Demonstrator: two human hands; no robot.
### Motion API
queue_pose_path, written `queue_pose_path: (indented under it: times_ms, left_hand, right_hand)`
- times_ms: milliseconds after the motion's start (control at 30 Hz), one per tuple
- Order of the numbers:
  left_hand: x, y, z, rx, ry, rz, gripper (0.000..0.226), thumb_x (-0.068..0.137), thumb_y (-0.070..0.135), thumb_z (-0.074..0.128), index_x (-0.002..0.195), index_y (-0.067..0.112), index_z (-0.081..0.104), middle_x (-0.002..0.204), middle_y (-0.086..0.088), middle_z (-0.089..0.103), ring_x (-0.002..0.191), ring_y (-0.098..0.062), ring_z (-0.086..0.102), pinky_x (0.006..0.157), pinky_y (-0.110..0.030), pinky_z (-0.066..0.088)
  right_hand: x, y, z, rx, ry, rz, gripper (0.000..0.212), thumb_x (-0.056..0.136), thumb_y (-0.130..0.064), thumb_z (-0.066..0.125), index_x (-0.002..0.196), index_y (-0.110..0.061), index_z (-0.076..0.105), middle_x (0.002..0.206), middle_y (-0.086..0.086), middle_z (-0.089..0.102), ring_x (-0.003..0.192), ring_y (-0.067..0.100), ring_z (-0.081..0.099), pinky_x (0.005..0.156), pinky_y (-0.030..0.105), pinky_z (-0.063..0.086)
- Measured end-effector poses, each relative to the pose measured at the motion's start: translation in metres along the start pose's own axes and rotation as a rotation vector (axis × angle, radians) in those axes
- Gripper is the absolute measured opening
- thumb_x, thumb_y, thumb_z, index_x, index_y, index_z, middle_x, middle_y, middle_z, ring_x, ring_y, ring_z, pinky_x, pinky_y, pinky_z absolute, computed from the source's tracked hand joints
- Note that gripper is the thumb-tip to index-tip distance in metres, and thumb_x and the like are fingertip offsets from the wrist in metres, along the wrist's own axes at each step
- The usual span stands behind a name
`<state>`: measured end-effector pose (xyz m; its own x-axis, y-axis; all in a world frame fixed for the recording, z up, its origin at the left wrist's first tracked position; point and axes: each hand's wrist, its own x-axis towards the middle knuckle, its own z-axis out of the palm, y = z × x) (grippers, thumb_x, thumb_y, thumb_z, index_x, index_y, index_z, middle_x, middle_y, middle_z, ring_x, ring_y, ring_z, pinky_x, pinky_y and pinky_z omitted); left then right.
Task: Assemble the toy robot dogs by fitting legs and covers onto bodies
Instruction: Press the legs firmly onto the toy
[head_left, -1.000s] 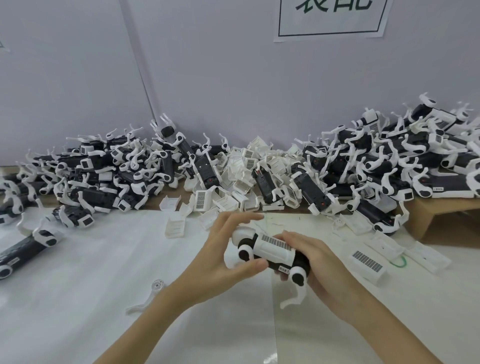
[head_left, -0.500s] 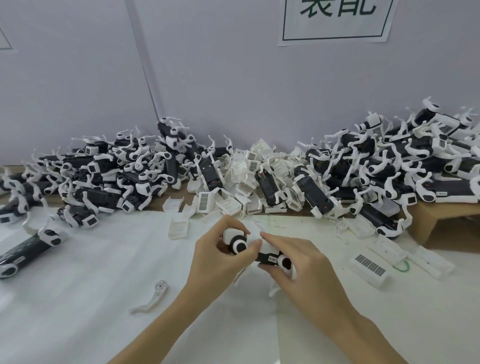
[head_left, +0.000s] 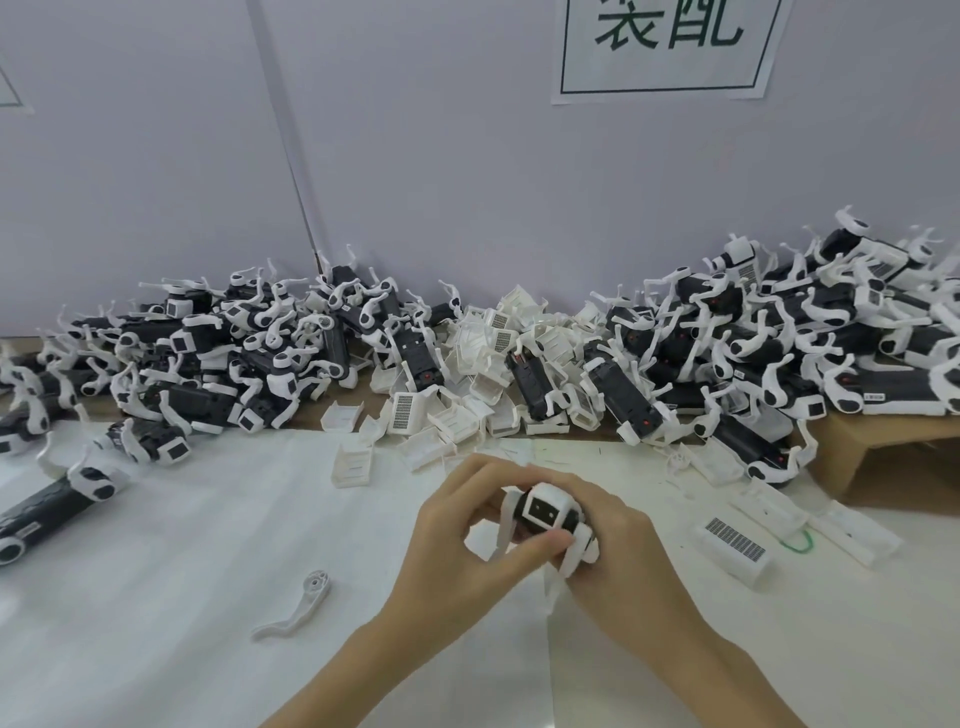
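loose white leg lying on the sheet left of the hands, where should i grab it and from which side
Pinch the loose white leg across its thin curved shank, coming straight down from above. It lies flat on the white sheet, apart from other parts; the round hub end is bulkier and harder to pinch.

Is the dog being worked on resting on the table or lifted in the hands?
Lifted. Left hand and right hand both grip the toy dog above the white table sheet, face end towards the camera.
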<state>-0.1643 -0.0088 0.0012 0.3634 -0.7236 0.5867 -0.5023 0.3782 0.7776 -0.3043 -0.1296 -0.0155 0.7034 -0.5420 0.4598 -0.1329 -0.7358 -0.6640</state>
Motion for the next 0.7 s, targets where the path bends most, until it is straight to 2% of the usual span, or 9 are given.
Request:
queue_pose_path:
  times_ms: [133, 233, 267, 333, 433, 500, 600, 633, 700]
  left_hand:
    - [-0.001, 0.003, -0.002, -0.06, -0.007, -0.071, 0.029, 0.085, 0.045, 0.081, 0.11, 0.031, 0.074, 0.108, 0.002, 0.068, 0.084, -0.02, 0.068, 0.08, -0.031, 0.056]
    - [0.002, 0.007, -0.002, -0.127, -0.003, -0.172, 0.02, 0.088, 0.044, 0.075, 0.102, 0.03, 0.076, 0.095, 0.008, 0.069, 0.078, -0.013, 0.066, 0.075, -0.024, 0.052]
    - [0.003, 0.009, -0.003, -0.152, -0.008, -0.202, 0.021, 0.09, 0.046, 0.071, 0.102, 0.029, 0.076, 0.094, 0.008, 0.07, 0.079, -0.013, 0.066, 0.074, -0.022, 0.051]
    - [0.007, 0.008, -0.01, -0.119, -0.033, -0.212, 0.032, 0.096, 0.051, 0.062, 0.11, 0.026, 0.078, 0.106, 0.005, 0.071, 0.093, -0.016, 0.07, 0.08, -0.027, 0.054]
    - [0.01, 0.005, -0.019, 0.044, -0.122, -0.165, 0.036, 0.092, 0.054, 0.065, 0.124, 0.038, 0.071, 0.12, 0.01, 0.069, 0.109, -0.018, 0.068, 0.093, -0.028, 0.055]
    - [0.009, 0.002, -0.018, 0.093, -0.174, -0.127, 0.037, 0.09, 0.048, 0.074, 0.125, 0.04, 0.068, 0.12, 0.011, 0.072, 0.112, -0.021, 0.069, 0.094, -0.033, 0.056]
    - [0.009, -0.004, -0.019, 0.073, -0.141, -0.081, 0.039, 0.09, 0.037, 0.08, 0.126, 0.031, 0.068, 0.122, 0.004, 0.072, 0.117, -0.027, 0.068, 0.099, -0.04, 0.056]
    - [0.011, -0.007, -0.023, 0.08, -0.136, -0.059, 0.042, 0.09, 0.034, 0.081, 0.129, 0.029, 0.067, 0.125, 0.003, 0.071, 0.121, -0.027, 0.067, 0.102, -0.04, 0.055]
    - [0.013, -0.011, -0.031, 0.127, -0.181, -0.016, 0.051, 0.09, 0.031, 0.083, 0.137, 0.028, 0.062, 0.135, 0.006, 0.067, 0.131, -0.023, 0.061, 0.109, -0.033, 0.05]
  right_hand:
    - [0.0, -0.005, 0.0, 0.185, -0.033, -0.045, 0.045, 0.089, -0.043, 0.071, 0.133, -0.044, 0.062, 0.11, -0.019, 0.074, 0.101, 0.012, 0.072, 0.082, 0.036, 0.058]
    - [0.0, -0.005, 0.005, 0.188, -0.013, -0.054, 0.044, 0.086, -0.043, 0.073, 0.128, -0.049, 0.061, 0.107, -0.021, 0.074, 0.099, 0.011, 0.072, 0.081, 0.038, 0.06]
    - [0.0, -0.005, 0.005, 0.128, 0.019, -0.076, 0.045, 0.086, -0.04, 0.075, 0.128, -0.05, 0.06, 0.108, -0.025, 0.071, 0.1, 0.008, 0.07, 0.081, 0.037, 0.059]
    - [0.001, -0.001, 0.004, -0.063, 0.133, -0.159, 0.047, 0.086, -0.035, 0.079, 0.129, -0.043, 0.062, 0.109, -0.031, 0.065, 0.099, 0.003, 0.062, 0.081, 0.035, 0.056]
    - [0.004, 0.0, 0.001, -0.277, 0.238, -0.242, 0.043, 0.084, -0.038, 0.072, 0.125, -0.031, 0.063, 0.101, -0.015, 0.06, 0.095, 0.015, 0.053, 0.079, 0.036, 0.052]
    - [0.004, -0.001, -0.001, -0.293, 0.201, -0.212, 0.044, 0.081, -0.041, 0.065, 0.124, -0.033, 0.063, 0.1, -0.011, 0.056, 0.097, 0.017, 0.05, 0.081, 0.033, 0.051]
    - [0.005, 0.001, -0.006, -0.091, 0.035, -0.08, 0.049, 0.082, -0.047, 0.07, 0.13, -0.043, 0.059, 0.122, -0.018, 0.051, 0.119, 0.006, 0.046, 0.09, 0.017, 0.046]
    - [0.006, 0.002, -0.011, 0.017, -0.03, -0.047, 0.049, 0.085, -0.046, 0.074, 0.131, -0.045, 0.057, 0.129, -0.021, 0.051, 0.124, 0.004, 0.046, 0.089, 0.014, 0.047]
    - [0.007, 0.006, -0.02, 0.087, -0.093, -0.029, 0.045, 0.087, -0.044, 0.077, 0.127, -0.046, 0.057, 0.127, -0.021, 0.056, 0.12, 0.007, 0.054, 0.086, 0.014, 0.048]
